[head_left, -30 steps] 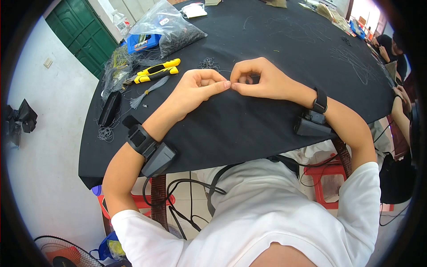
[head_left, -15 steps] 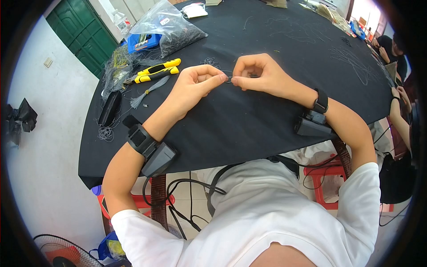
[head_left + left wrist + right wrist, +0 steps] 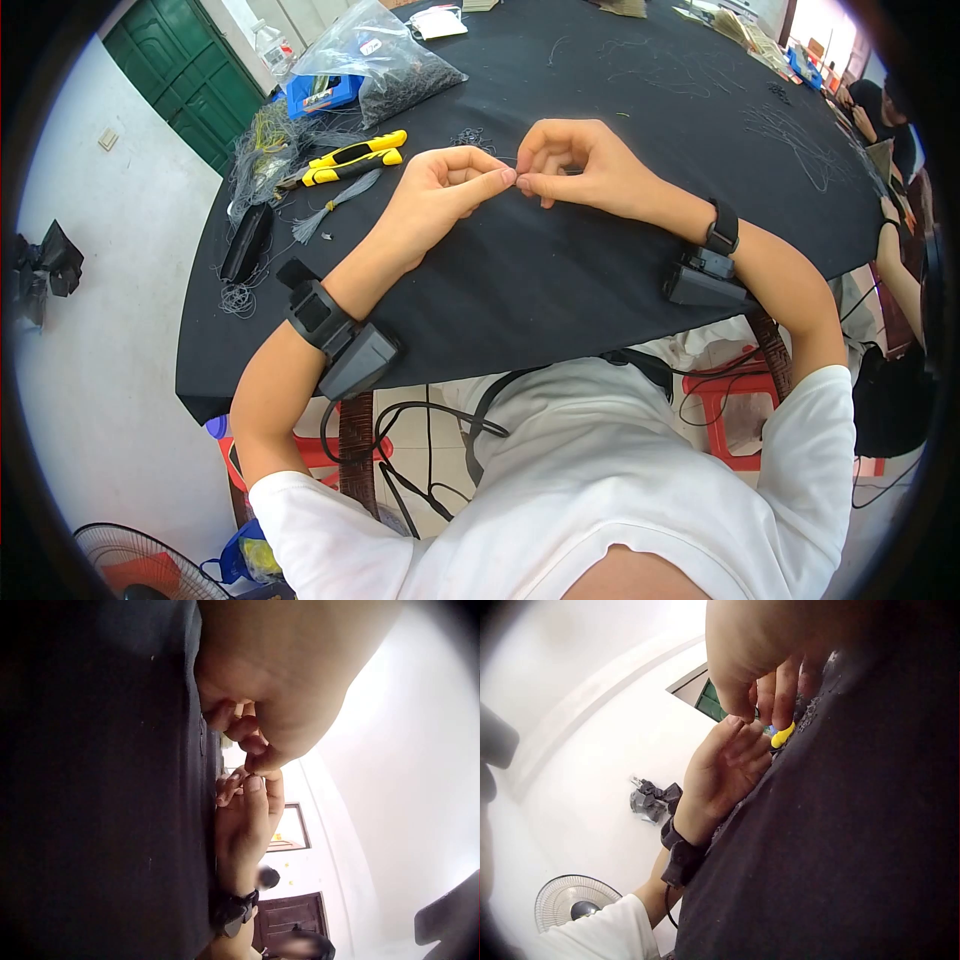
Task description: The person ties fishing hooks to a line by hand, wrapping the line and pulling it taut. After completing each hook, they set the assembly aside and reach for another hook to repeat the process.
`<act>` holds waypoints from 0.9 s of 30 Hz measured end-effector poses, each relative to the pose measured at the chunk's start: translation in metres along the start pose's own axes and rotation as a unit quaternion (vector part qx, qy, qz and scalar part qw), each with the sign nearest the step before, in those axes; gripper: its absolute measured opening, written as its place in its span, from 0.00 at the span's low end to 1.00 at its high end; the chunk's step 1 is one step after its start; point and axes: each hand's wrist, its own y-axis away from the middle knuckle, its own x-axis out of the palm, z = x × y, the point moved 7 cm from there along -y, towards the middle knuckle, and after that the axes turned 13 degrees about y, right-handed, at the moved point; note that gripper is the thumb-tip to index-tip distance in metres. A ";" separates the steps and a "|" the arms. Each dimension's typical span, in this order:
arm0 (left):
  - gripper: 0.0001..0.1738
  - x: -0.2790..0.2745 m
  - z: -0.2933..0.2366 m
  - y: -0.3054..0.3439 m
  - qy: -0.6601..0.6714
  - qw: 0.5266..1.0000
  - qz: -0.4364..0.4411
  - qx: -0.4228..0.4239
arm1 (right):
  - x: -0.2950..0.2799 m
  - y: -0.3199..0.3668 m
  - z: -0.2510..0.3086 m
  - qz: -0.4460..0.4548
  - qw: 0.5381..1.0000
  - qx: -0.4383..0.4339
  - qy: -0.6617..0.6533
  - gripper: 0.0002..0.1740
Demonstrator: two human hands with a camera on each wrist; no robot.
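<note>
Over the black-covered table [image 3: 600, 270], the left hand [image 3: 450, 190] and right hand [image 3: 585, 170] meet at the fingertips. Each pinches a thin grey strand between thumb and forefinger. Most of that strand is hidden by the fingers, and I cannot tell its exact kind. In the left wrist view the right hand [image 3: 247, 821] comes up to the left thumb and finger; its other fingers are bent. From the right wrist, the left hand [image 3: 724, 769] shows its thumb tip against the right fingertips. Just behind the hands lies a small heap of dark grey strands [image 3: 470, 140].
Left of the hands lie yellow-and-black pliers [image 3: 350, 160], a tied grey bundle of strands [image 3: 335, 207] and a black case [image 3: 247, 245]. Farther back sit a clear bag of dark pieces [image 3: 405, 85] and a blue box [image 3: 325, 95]. Loose strands [image 3: 795, 140] spread at right.
The fingertips were together, parted slightly half a second ago with a bit of strand showing between them, and now meet again. Both hands sit slightly farther forward than at first.
</note>
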 end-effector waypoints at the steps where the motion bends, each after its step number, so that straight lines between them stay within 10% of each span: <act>1: 0.10 0.001 0.000 0.000 0.003 1.000 0.000 0.000 | -0.001 0.000 0.003 -0.001 1.000 -0.007 0.017 0.08; 27: 0.08 -0.002 -0.006 0.001 -0.012 0.999 -0.027 0.036 | 0.000 -0.001 -0.005 -0.006 0.999 0.024 -0.025 0.08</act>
